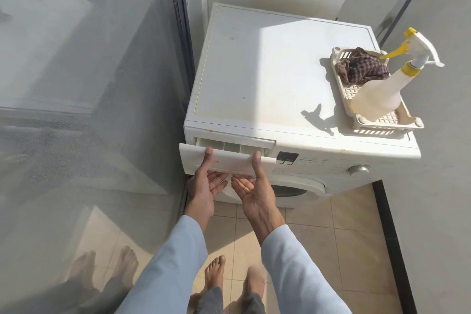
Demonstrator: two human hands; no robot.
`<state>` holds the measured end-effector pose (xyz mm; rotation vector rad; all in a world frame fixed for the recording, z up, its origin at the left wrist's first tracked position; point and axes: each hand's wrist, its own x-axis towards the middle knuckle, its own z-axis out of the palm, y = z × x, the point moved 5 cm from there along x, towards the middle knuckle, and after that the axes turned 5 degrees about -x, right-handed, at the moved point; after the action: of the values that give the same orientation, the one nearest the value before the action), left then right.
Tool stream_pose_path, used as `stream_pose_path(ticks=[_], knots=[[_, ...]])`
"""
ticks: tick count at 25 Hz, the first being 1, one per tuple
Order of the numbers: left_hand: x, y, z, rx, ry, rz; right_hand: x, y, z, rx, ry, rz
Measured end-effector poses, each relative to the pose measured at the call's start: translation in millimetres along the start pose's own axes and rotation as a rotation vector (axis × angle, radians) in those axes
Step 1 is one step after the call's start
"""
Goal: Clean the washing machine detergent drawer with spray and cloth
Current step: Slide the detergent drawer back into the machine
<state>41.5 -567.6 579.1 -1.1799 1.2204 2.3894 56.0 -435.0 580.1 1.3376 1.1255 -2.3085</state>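
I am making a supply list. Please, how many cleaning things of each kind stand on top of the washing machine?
Spray bottle: 1
Cloth: 1
Basket holding both: 1
Total: 3

One washing machine (267, 64). One detergent drawer (229, 160), partly drawn out, three compartments visible in it. One slotted plastic tray (387, 122). One checked cloth (362, 66). One spray bottle (382, 94), white with yellow trim. One round control knob (358, 169). One small display panel (287, 157). Two hands: left hand (206, 186), right hand (252, 191). Two bare feet (215, 271) on the floor.
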Motion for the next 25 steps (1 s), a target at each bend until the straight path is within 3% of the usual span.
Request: stream_pose_path(ticks=[12,14,16,18,21,25], knots=[[38,27,21,0.117,-0.041,-0.023,24,-27,30,-0.016,0.008,-0.027],[35,29,16,0.259,-0.113,-0.135,19,-28,27,-0.113,-0.006,-0.028],[24,39,17,0.550,-0.303,-0.322,9,-39,18,-0.353,-0.044,-0.021],[11,62,30,0.877,-0.475,-0.401,-8,-67,7,-0.567,-0.083,-0.044],[-4,103,78,1.077,-0.554,-0.323,-33,-124,-16,-0.583,-0.069,-0.111],[-22,134,175,1.022,-0.533,-0.023,-59,-207,-55,-0.377,0.048,-0.262]])
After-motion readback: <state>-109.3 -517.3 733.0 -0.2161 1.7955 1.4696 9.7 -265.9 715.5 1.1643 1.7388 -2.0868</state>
